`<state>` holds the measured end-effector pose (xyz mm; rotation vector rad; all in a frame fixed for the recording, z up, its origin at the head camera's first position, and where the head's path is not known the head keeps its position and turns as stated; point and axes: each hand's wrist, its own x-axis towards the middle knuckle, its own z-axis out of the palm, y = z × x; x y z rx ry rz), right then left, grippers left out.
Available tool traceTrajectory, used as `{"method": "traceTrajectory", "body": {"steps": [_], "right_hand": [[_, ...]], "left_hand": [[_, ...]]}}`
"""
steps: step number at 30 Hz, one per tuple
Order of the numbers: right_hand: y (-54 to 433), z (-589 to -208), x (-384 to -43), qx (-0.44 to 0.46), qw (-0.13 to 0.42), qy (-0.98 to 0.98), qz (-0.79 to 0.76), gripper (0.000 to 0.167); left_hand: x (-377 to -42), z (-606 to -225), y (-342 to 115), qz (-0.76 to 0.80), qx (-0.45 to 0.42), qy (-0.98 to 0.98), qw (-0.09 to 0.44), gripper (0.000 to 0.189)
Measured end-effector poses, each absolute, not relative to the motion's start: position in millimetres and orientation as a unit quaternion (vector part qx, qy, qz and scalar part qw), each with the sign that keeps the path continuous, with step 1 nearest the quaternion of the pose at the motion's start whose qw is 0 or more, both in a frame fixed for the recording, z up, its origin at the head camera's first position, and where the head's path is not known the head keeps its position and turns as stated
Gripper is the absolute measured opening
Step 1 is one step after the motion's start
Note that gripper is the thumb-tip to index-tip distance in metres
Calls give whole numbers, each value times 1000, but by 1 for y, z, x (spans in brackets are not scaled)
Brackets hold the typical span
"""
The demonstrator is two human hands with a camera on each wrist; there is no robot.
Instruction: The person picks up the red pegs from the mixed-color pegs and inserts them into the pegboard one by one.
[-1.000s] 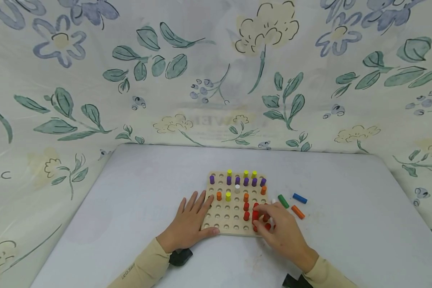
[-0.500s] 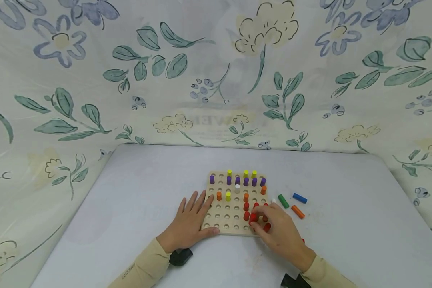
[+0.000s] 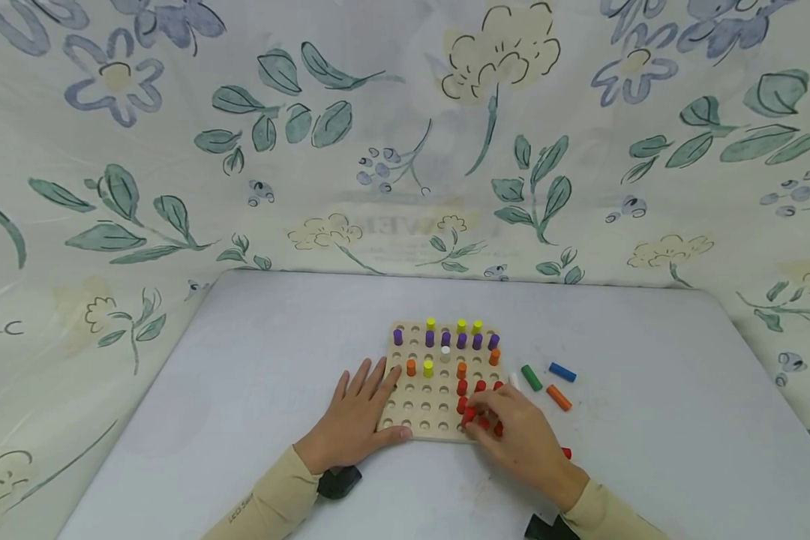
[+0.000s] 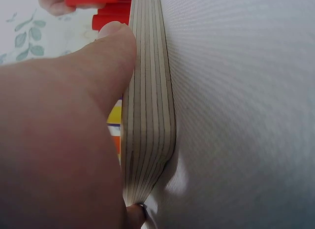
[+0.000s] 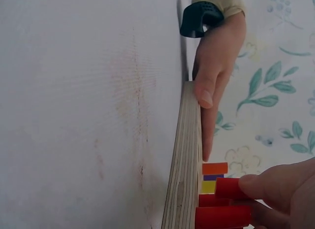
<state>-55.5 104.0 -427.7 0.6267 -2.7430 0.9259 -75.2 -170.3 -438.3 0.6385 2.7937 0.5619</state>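
A square wooden pegboard (image 3: 427, 409) lies on the table with pegs of several colours standing in its holes. My left hand (image 3: 354, 421) lies over its left edge, fingers spread and thumb on the near corner; the thumb (image 4: 115, 47) also shows on the board in the left wrist view. Between thumb and fingertips my right hand (image 3: 525, 439) pinches a red peg (image 5: 228, 188) over the board's near right part. In the right wrist view, that peg appears clear of the board face, beside a red peg standing in a hole (image 5: 222, 216). The right hand covers some near-right holes.
Right of the board lie a green peg (image 3: 531, 377), a blue peg (image 3: 562, 372), an orange peg (image 3: 559, 397) and a partly hidden white peg (image 3: 514, 380). Another red peg (image 3: 566, 453) lies by the right wrist. Floral cloth (image 3: 391, 135) hangs behind the table.
My right hand has lifted the red peg and shifted left and slightly nearer with it. A loose red peg beside the right wrist has come into view. The left hand stays still.
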Motion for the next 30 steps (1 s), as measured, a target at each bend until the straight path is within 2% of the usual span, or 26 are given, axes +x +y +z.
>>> {"method": "traceTrajectory", "body": {"steps": [30], "right_hand": [[103,-431,-59,234,75,-933,263,29]], "left_hand": [[-76,-441,-171,187,220,952,107,92]]}}
